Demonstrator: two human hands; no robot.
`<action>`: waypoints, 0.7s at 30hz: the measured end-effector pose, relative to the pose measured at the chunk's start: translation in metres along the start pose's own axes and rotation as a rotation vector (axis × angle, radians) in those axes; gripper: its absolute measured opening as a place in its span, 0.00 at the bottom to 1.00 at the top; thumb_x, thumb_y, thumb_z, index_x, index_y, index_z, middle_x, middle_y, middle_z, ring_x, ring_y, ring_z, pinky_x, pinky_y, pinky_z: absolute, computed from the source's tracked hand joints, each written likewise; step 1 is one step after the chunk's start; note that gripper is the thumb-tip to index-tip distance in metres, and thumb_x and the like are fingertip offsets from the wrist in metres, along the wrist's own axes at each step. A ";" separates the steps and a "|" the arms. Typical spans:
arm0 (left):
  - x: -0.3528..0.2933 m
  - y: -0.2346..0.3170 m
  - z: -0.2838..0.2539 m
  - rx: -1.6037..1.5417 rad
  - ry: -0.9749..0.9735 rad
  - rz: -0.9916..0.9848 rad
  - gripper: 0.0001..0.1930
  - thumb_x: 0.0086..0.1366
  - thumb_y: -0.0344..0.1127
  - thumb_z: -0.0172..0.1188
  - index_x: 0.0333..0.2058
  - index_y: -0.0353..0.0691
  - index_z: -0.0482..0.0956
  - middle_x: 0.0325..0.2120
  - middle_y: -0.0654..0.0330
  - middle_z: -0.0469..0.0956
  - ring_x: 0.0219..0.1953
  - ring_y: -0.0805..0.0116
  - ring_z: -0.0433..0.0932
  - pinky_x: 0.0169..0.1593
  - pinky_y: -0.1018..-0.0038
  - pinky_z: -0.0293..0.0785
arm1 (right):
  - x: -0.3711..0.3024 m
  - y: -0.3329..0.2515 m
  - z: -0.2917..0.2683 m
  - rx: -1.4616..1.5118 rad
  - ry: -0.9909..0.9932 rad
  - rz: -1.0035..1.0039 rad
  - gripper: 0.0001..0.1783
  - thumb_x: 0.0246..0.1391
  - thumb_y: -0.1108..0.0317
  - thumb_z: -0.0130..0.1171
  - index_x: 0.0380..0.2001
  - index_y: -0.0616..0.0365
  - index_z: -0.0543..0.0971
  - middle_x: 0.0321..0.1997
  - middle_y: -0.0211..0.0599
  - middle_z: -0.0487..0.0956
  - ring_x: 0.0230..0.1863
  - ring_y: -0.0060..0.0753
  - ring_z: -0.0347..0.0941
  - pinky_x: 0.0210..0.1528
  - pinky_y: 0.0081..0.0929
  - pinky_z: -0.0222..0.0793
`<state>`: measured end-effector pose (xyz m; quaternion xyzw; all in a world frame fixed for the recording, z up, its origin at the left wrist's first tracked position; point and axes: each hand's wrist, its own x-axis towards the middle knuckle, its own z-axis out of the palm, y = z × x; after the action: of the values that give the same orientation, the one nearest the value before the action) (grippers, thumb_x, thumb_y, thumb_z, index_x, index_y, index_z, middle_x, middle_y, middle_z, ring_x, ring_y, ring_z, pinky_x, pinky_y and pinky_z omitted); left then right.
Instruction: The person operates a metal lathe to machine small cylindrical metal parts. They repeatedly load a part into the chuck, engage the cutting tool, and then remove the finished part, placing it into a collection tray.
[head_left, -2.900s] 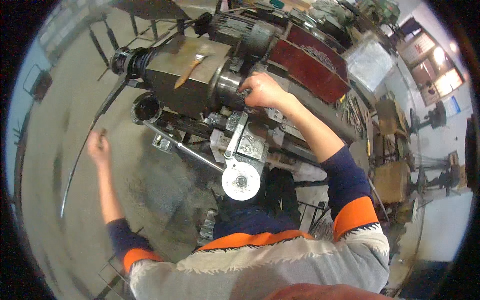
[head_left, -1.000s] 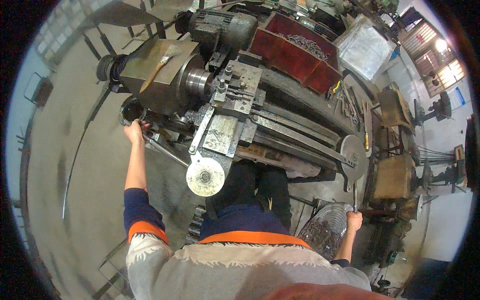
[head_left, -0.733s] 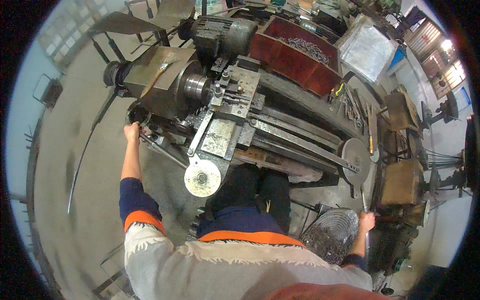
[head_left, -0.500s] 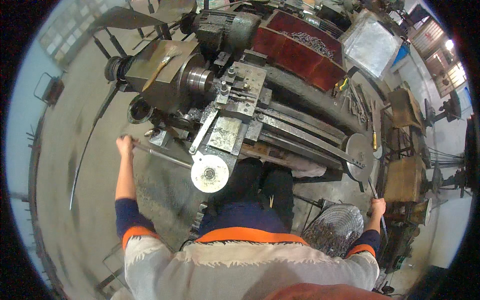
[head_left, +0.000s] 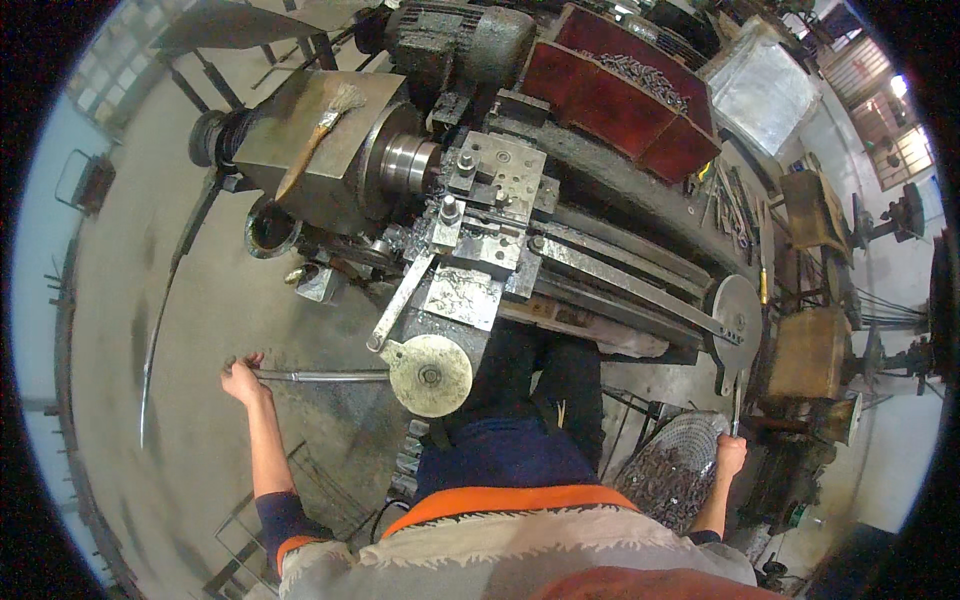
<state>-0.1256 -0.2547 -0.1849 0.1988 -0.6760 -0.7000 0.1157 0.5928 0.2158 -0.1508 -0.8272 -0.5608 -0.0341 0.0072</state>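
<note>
My left hand (head_left: 242,380) is closed at the outer end of a long metal lever (head_left: 325,377). That lever runs right to a pale round disc (head_left: 430,374) at the near side of a lathe-like machine. On the right, my right hand (head_left: 732,454) wraps round another metal lever (head_left: 738,405), which hangs from a grey round plate (head_left: 735,322). A flat link bar (head_left: 404,302) joins the pale disc to the tool slide (head_left: 495,180). Behind it, a shiny cylindrical spindle end (head_left: 408,163) faces the slide; metal chips lie around them.
A brush (head_left: 315,145) rests on the headstock cover. Behind the rails stands a dark red bin (head_left: 610,100) of small metal pieces, with hand tools (head_left: 735,210) to its right. Near my right hand is a woven basket (head_left: 670,465) of dark pieces. A thin rod (head_left: 150,370) slants down at left.
My left hand has brought its lever down toward me. My right hand has moved nearer and leftward with its lever, and the grey plate has turned. The whole view has shifted slightly.
</note>
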 end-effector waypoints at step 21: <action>-0.020 0.017 -0.039 0.190 -0.100 -0.025 0.10 0.50 0.27 0.50 0.32 0.28 0.66 0.18 0.54 0.70 0.18 0.65 0.72 0.24 0.73 0.72 | 0.126 0.012 0.001 -0.188 0.018 -0.174 0.20 0.41 0.54 0.52 0.26 0.64 0.75 0.31 0.53 0.77 0.37 0.57 0.72 0.38 0.44 0.67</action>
<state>-0.0922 -0.2823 -0.1657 0.1823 -0.7418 -0.6432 0.0535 0.6506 0.3284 -0.1435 -0.7721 -0.6246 -0.0947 -0.0684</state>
